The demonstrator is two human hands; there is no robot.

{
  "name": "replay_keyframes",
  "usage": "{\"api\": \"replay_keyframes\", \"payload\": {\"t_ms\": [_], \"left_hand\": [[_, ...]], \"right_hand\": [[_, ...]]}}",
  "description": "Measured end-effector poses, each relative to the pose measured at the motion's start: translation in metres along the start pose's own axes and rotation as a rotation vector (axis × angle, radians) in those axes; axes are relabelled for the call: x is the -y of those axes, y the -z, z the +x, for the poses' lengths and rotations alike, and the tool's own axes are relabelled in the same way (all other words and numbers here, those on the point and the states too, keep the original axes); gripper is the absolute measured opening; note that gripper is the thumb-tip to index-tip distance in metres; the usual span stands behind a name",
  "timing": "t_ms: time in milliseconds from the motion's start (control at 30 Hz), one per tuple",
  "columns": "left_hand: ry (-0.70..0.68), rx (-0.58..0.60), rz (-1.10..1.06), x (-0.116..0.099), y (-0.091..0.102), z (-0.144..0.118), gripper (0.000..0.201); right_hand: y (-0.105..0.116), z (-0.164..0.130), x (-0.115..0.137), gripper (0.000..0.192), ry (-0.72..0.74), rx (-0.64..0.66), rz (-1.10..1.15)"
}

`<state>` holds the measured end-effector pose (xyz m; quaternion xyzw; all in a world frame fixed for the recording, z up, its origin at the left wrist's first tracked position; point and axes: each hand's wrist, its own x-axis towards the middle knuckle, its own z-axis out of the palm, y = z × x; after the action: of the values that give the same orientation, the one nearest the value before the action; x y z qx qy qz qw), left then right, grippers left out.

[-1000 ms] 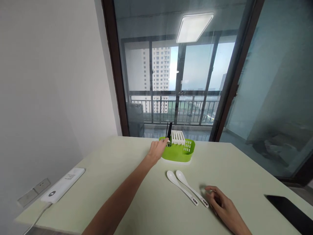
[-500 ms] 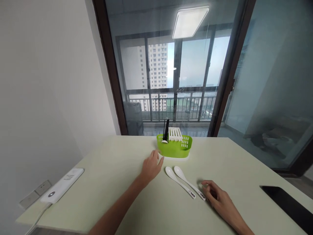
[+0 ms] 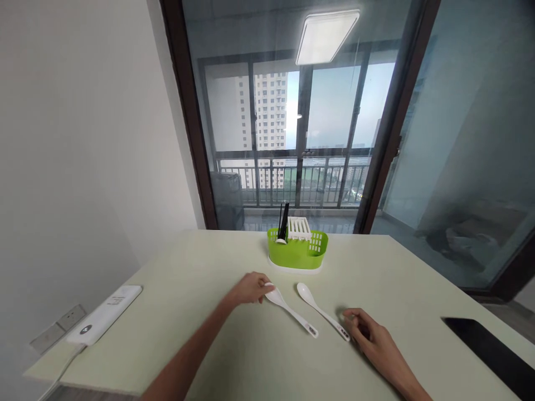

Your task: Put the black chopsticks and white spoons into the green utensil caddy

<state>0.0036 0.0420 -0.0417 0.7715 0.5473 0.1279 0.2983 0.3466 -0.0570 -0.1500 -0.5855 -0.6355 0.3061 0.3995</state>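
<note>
My left hand (image 3: 251, 287) is closed on the bowl end of one white spoon (image 3: 288, 309), thumb on top and fingers at its edge. The handle of that spoon points toward me and to the right. To its right a second white spoon (image 3: 321, 313) lies on the table, bowl pointing away. Beside the end of its handle, my right hand (image 3: 373, 338) rests with loosely curled fingers, thumb and fingertips apart and nothing between them. Beyond the spoons stands a green basket (image 3: 292, 256) with a white base, holding black chopsticks (image 3: 283, 223) on the left and a white slotted rack (image 3: 299, 227).
On the pale green table (image 3: 200, 262), a white power strip (image 3: 106, 313) with a cable lies at the left edge. A flat black object (image 3: 489, 348) sits at the right. A large glass door stands behind the table, with a white wall (image 3: 92, 139) to the left.
My left hand has come down from beside the basket, taken hold of the left spoon's bowl and shifted that spoon left, away from the other. My right hand has barely moved.
</note>
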Motion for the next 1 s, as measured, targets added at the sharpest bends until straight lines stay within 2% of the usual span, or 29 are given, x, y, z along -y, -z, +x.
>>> {"api": "replay_keyframes", "payload": {"t_ms": [33,100,200,267,333,400,467,600,800,900,1000], "left_hand": [[0.000,-0.028,-0.062,0.003,0.020,-0.007,0.043],[-0.033,-0.177,-0.113,0.001,0.062,-0.022,0.050],[-0.063,-0.533,-0.030,-0.021,0.114,-0.037,0.045],[-0.098,-0.764,0.009,-0.040,0.134,-0.038,0.040],[-0.133,-0.941,0.046,-0.056,0.141,-0.030,0.034],[-0.146,-1.029,0.110,-0.065,0.139,-0.016,0.029],[-0.151,-1.036,0.203,-0.068,0.132,0.001,0.027],[-0.217,-0.925,0.372,-0.061,0.108,0.031,0.028],[-0.338,-0.737,0.378,-0.043,0.065,0.053,0.034],[-0.328,-0.671,0.383,-0.035,0.050,0.059,0.040],[-0.282,-0.640,0.385,-0.029,0.045,0.064,0.041]], "right_hand": [[0.000,0.000,0.000,0.039,0.000,0.004,-0.002],[-0.001,0.000,-0.001,0.039,0.000,0.010,-0.005],[-0.001,0.000,-0.003,0.040,0.006,0.013,-0.017],[-0.001,0.001,-0.005,0.041,0.008,0.016,-0.028],[-0.001,0.001,-0.006,0.040,0.011,0.017,-0.030],[-0.001,0.001,-0.007,0.040,0.009,0.017,-0.030],[-0.001,0.001,-0.007,0.041,0.005,0.017,-0.035],[-0.001,0.001,-0.007,0.042,0.018,0.010,-0.040],[-0.003,0.000,-0.006,0.040,0.008,0.000,-0.022],[-0.005,0.001,-0.007,0.038,0.007,-0.010,-0.006],[-0.006,0.002,-0.006,0.038,0.008,-0.011,-0.003]]}}
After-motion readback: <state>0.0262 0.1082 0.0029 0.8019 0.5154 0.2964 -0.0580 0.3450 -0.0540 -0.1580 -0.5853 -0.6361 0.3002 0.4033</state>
